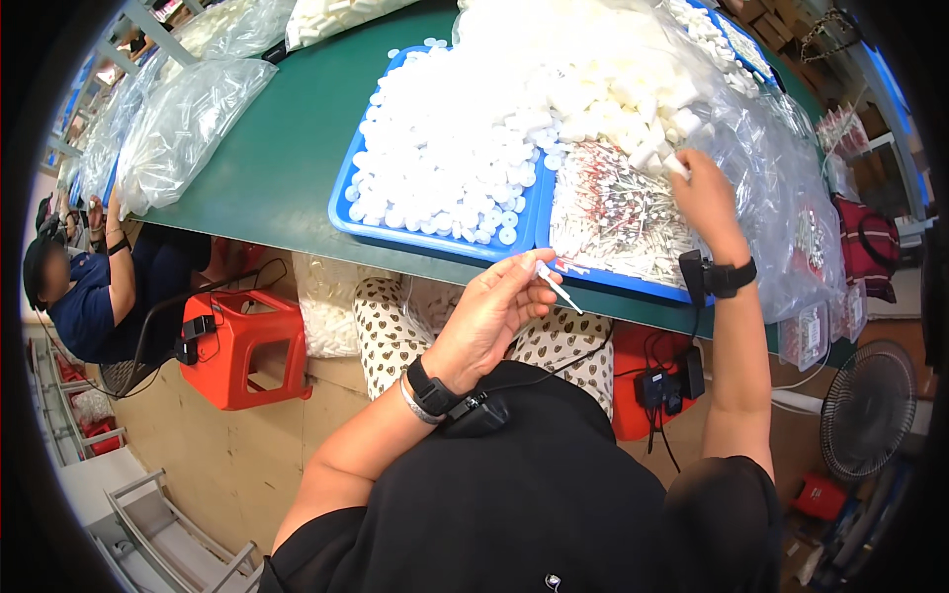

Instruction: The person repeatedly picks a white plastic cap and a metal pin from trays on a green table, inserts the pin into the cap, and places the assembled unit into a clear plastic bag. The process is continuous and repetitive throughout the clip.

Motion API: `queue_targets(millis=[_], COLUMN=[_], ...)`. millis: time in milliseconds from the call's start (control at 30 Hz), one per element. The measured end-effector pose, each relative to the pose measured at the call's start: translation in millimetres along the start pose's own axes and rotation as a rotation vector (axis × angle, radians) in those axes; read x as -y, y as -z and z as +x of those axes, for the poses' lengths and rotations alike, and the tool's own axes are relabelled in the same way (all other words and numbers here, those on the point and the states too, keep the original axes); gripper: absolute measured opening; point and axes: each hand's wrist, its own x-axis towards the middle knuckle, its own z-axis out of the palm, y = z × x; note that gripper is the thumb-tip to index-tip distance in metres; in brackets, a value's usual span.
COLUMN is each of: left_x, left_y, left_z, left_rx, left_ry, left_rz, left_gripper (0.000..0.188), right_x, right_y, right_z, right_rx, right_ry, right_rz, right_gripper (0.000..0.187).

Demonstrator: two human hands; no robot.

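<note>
Between the thumb and fingers of my left hand [494,311] is a thin white stick with a small white head [560,289], held just off the table's front edge. My right hand [707,198] reaches over the right tray, its fingers closed on a white foam piece [677,166] beside a pile of similar cream-white foam pieces [623,99]. Below that pile, many thin white sticks, some with red parts [618,212], fill the right blue tray [633,285]. Round white caps [435,148] heap up in the left blue tray [346,188].
Clear plastic bags [781,188] crowd the right end of the green table [267,178]. Another plastic bag [193,119] lies at the left. A co-worker [89,287] sits at far left near a red stool [242,346]. A black fan [868,407] stands at lower right.
</note>
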Motion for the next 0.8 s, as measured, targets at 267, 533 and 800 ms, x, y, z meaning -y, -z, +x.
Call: queue_targets(millis=[267, 533, 800], left_x=[-10, 4, 7], left_y=[-16, -11, -6], left_z=[-2, -3, -9], left_rx=[0.100, 0.063, 0.086], left_ry=[-0.280, -0.300, -0.199], left_rz=[0.272, 0.382, 0.404], left_gripper=[0.037, 0.030, 0.032], right_x=[98, 122, 116], right_y=[29, 6, 1], right_z=[-87, -125, -131], right_rx=[0.079, 0.618, 0.698], right_ry=[0.209, -0.255, -0.205], right_rz=[0.570, 1.366, 1.306], right_gripper=[0.018, 0.023, 0.019])
